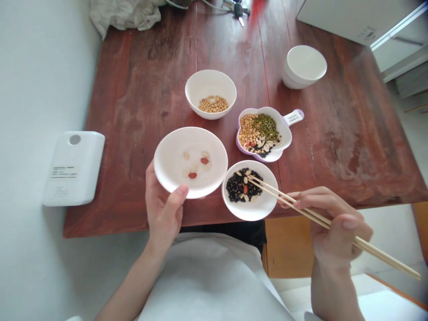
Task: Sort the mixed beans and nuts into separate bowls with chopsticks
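My left hand (165, 207) grips a white bowl (174, 178) by its near left side, thumb over the rim. A few pale and red peanuts (193, 175) lie inside it. In my right hand (334, 223) is a pair of chopsticks (310, 216), slanting left into a second white bowl (262, 209). That bowl holds black beans (236, 188) with some peanuts on top. The chopstick tips meet among the pale peanuts; whether they pinch one I cannot tell. The two bowls are side by side, their rims touching or nearly so.
A purple-rimmed dish (286, 138) with a handle holds yellow beans, green beans, black beans and peanuts. Behind stands a white bowl (194, 91) of yellow beans. Another white bowl (306, 64) is at the back right, and a white box-like device (75, 167) at the left edge.
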The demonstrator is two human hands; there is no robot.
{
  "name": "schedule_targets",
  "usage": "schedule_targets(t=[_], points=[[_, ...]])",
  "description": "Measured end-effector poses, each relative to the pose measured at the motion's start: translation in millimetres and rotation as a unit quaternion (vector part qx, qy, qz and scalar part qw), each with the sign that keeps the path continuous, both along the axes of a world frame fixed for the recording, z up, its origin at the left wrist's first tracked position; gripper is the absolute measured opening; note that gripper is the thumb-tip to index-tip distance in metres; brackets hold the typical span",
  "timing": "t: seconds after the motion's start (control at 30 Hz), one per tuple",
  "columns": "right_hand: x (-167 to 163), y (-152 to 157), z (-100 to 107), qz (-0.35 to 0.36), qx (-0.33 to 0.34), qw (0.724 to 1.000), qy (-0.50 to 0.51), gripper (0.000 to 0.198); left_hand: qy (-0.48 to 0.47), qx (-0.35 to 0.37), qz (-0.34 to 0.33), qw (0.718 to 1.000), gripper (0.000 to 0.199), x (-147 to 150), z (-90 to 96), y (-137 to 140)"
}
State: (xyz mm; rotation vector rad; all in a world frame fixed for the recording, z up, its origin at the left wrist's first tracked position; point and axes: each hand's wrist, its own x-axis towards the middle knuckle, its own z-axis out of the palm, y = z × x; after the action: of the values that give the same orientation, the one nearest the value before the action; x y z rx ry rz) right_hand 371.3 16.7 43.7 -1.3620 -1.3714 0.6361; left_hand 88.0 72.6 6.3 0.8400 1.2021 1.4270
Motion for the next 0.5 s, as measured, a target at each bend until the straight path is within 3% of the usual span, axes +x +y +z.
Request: schedule_targets(t=[0.2, 0.37, 0.5], points=[[-4, -1, -2, -0.009, 0.059, 0.995, -0.076, 0.054, 0.002, -0.018, 0.015, 1.0, 0.075, 2, 1.9, 0], [-6, -2, -2, -0.033, 0.059, 0.997, -0.041, 0.05, -0.02, -0.008, 0.005, 1.0, 0.073, 0, -1.1, -2], [4, -4, 2, -0.051, 0.064, 0.996, 0.03, 0.062, -0.016, 0.012, -0.007, 1.0, 0.071, -2, -4.9, -4]])
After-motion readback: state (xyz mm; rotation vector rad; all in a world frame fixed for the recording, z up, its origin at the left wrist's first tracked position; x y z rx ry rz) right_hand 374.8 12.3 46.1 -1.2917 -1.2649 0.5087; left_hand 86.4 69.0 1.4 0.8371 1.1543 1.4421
